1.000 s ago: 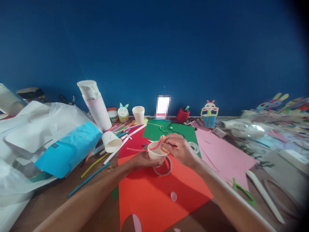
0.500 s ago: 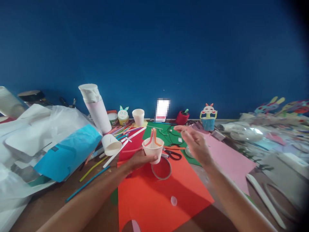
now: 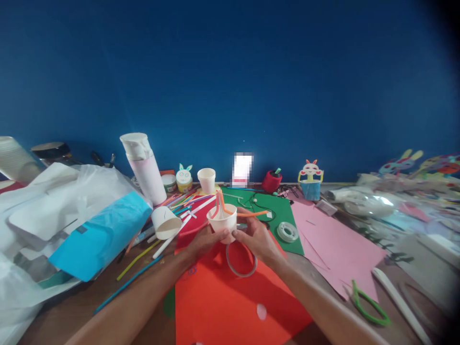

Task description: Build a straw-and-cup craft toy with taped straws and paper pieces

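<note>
Head view: a white cup (image 3: 223,224) with bent straws (image 3: 222,201) is gripped between left hand (image 3: 207,242) and right hand (image 3: 259,239), red paper (image 3: 215,297) below both. Apparently it is being steadied; next, a gentle, even grip is called for.

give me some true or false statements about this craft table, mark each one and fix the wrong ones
1. The left hand and right hand both touch the held cup. True.
2. The held cup is tipped on its side. False: the held cup is upright.
3. The tape roll lies on pink paper. False: the tape roll lies on the green paper.
4. The bunny-faced blue cup stands right of the red container. True.
5. The wall is yellow. False: the wall is blue.
</note>
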Action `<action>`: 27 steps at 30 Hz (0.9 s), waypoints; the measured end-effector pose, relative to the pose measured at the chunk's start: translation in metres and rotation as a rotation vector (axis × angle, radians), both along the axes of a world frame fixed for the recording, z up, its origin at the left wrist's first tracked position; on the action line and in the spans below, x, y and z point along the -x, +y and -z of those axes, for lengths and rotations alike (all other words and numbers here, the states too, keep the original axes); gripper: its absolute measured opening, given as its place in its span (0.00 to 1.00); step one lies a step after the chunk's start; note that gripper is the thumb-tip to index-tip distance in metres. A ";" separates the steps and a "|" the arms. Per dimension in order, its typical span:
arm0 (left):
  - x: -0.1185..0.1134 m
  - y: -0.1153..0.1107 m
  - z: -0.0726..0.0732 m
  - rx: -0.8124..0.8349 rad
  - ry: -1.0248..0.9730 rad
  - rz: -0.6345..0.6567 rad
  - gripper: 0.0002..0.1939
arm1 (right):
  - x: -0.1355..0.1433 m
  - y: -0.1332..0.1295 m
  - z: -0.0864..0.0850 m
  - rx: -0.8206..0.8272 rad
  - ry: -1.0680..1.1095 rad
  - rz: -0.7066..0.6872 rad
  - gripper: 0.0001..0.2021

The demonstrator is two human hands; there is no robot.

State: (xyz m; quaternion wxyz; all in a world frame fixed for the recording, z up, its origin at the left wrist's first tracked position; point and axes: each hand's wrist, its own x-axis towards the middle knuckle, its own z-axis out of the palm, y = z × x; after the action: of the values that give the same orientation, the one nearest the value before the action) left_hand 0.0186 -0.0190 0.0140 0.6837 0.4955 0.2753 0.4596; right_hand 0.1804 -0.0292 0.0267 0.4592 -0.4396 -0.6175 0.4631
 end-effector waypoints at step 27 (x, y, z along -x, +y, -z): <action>0.015 0.026 0.001 0.157 -0.292 -0.169 0.14 | -0.003 0.006 0.010 -0.024 -0.098 0.103 0.19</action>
State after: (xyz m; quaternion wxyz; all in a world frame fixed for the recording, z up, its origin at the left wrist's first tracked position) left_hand 0.0037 0.0071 0.0129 0.7119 0.3437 0.2488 0.5595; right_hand 0.1835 -0.0228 0.0163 0.4570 -0.4876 -0.6212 0.4093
